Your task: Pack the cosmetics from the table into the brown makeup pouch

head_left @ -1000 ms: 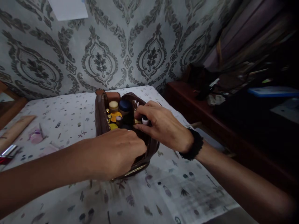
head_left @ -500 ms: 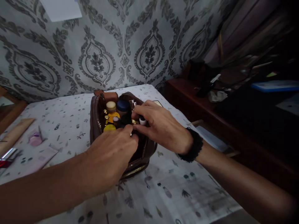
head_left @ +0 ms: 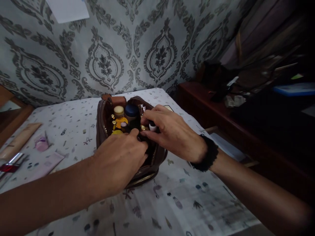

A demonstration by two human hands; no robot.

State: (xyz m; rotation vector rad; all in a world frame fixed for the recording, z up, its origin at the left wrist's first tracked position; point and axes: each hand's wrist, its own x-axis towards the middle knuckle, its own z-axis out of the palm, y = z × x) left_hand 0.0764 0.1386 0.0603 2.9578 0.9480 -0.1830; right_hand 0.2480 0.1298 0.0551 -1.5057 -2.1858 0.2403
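Note:
A brown zippered cosmetic bag (head_left: 100, 123) lies unzipped on the patterned cloth, filled with small containers. My left hand (head_left: 120, 155) reaches in over its near side, fingers curled and pinched down; whatever they hold is hidden. From the right, my right hand (head_left: 172, 132) bends over the bag with thumb and fingers drawn together, and their grip cannot be made out. Beside its fingers is a small white container (head_left: 153, 127). Farther back stand a cream-lidded jar (head_left: 119, 110) and a navy-lidded jar (head_left: 131, 110), with a yellow item (head_left: 122, 122) in front.
On the cloth (head_left: 81, 124) at left lie a beige tube (head_left: 21, 141), a small purple container (head_left: 41, 143), a pale pink tube (head_left: 50, 164) and a red-and-silver item (head_left: 11, 167). Patterned wallpaper (head_left: 133, 42) rises behind. Dark reddish wooden furniture (head_left: 197, 101) borders the right side.
The whole view has shifted slightly, so everything sits a little farther right. My left fingers have moved slightly within the bag; my right hand keeps nearly the same pose.

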